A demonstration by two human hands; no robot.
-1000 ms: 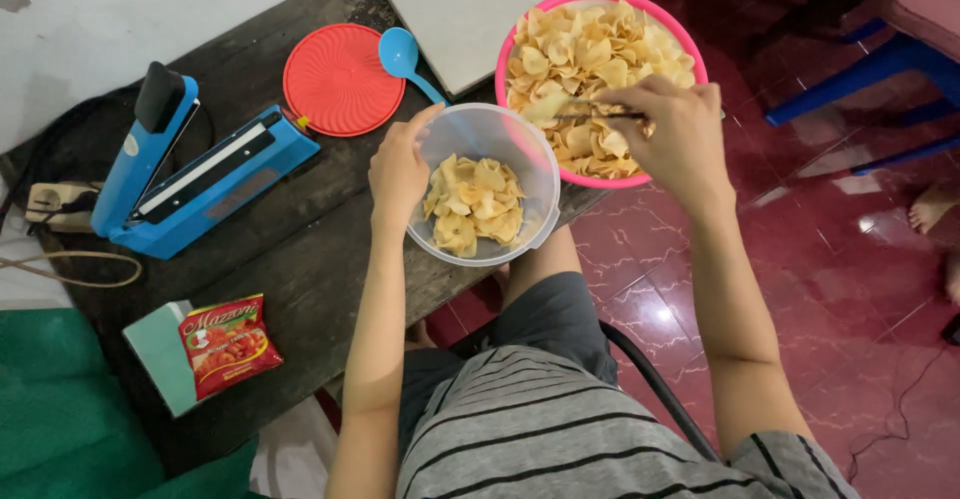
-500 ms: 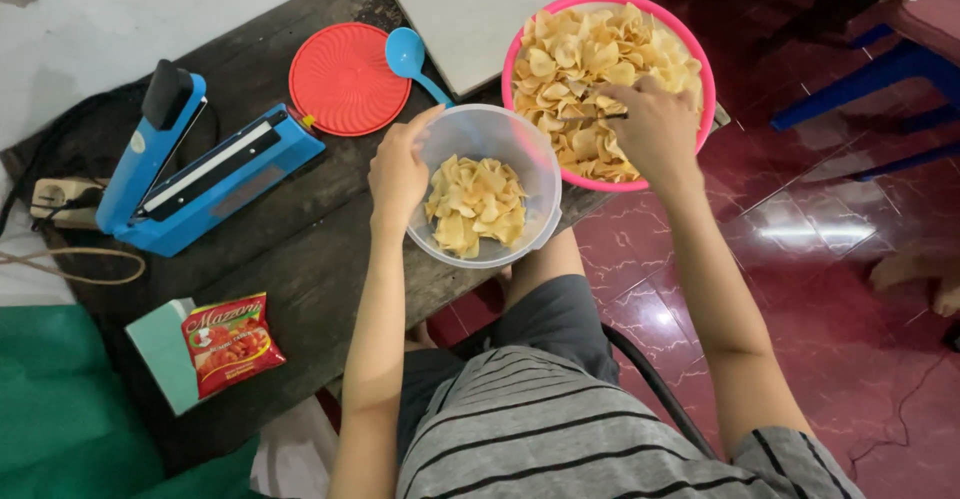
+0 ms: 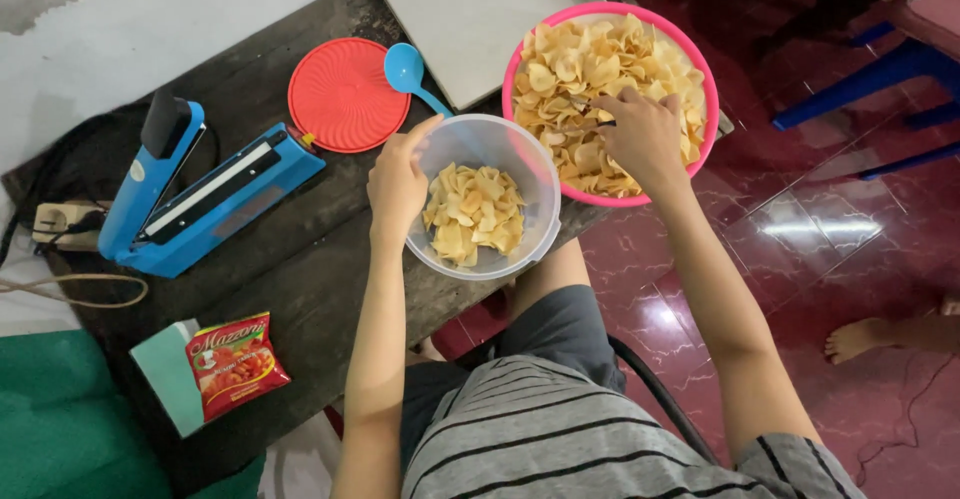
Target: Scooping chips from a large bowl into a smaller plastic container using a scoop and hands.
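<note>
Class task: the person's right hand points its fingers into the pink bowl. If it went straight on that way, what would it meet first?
The right hand points down and left into the pink bowl, so it would likely meet the heaped chips first; it seems already among them, though depth is unclear.

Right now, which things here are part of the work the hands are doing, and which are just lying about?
In use: left hand on clear tub; right hand in pink bowl of chips.

Lying about: red lid, blue scoop, blue heat sealer, red snack packet.
</note>
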